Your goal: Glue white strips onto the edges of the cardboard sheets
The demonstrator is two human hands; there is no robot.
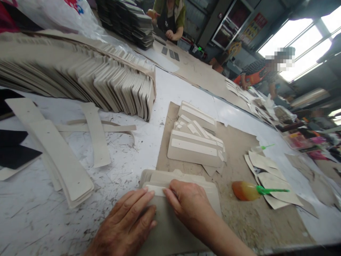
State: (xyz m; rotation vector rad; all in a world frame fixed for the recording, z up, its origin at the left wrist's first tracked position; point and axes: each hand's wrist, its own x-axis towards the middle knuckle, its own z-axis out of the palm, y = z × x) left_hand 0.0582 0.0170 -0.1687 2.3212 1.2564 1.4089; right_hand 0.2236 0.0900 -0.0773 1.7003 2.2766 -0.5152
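Head feed, both hands in my view at the near edge of the bench. The left hand [126,219] lies nearly flat, fingers extended and close together, fingertips on the left end of a white strip [160,191]. The right hand [190,201] is curled, thumb and forefinger drawn in at the strip's right end; whether they pinch it or only press, I cannot tell. The strip lies near the far edge of the top sheet on a stack of grey-beige panels [214,204], rounded at the corners.

Just beyond the stack I log a pile of panels bearing white strips [195,149], resting on a brown mat [237,142]. Right of the stack, a squeeze bottle [245,191] of amber liquid lies on its side, its green nozzle [274,190] reaching over some cream cut pieces [277,170].

Left, on the white tabletop [125,160]: loose pale strips [64,160], some overlapping; behind them, a long row of cut pieces [106,80] standing on edge, banded. Far side, I note a co-worker in a dark apron [170,21] and another in an orange apron [257,76].
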